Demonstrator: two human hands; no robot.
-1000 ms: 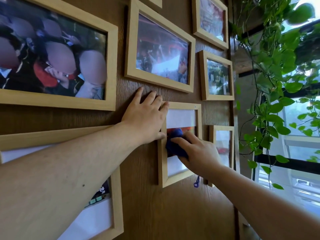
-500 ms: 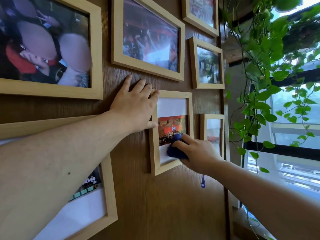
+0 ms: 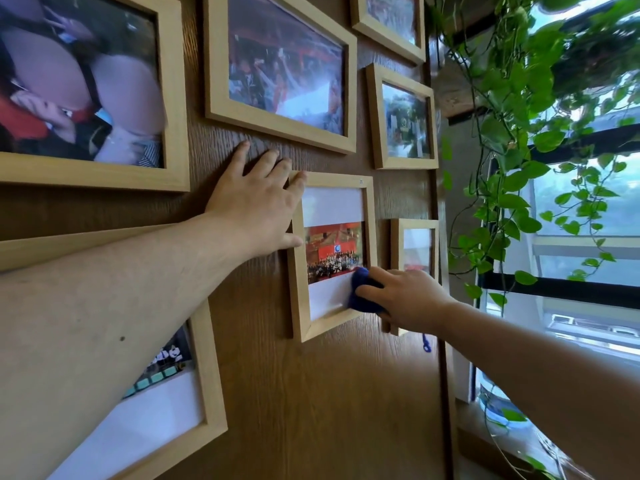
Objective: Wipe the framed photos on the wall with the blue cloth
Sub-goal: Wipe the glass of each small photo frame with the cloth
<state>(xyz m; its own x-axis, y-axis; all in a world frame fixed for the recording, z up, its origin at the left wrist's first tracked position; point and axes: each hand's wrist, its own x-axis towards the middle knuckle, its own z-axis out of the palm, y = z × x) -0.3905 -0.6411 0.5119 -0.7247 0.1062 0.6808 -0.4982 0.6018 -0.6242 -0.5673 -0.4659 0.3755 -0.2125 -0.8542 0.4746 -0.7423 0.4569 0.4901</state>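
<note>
Several light wooden photo frames hang on a dark wood-panelled wall [image 3: 311, 393]. The small upright frame [image 3: 298, 289] in the middle holds a red group photo [image 3: 332, 251] with white mat above and below. My right hand [image 3: 405, 297] presses a bunched blue cloth [image 3: 362, 292] against the glass at the frame's lower right corner; a blue loop [image 3: 426, 344] dangles below my wrist. My left hand [image 3: 258, 209] lies flat on the wall, fingers spread, with thumb and little finger touching the frame's left edge.
Other frames surround it: a wide one [image 3: 277, 67] above, a big one [image 3: 86, 81] at upper left, a small one [image 3: 414, 247] just right, another [image 3: 403, 116] at upper right, one [image 3: 180, 410] at lower left. Hanging green vines [image 3: 526, 140] and a window [image 3: 588, 271] are on the right.
My right hand has slid the blue cloth down and to the right across the glass, uncovering the red photo. My left hand has stayed on the frame's left edge.
</note>
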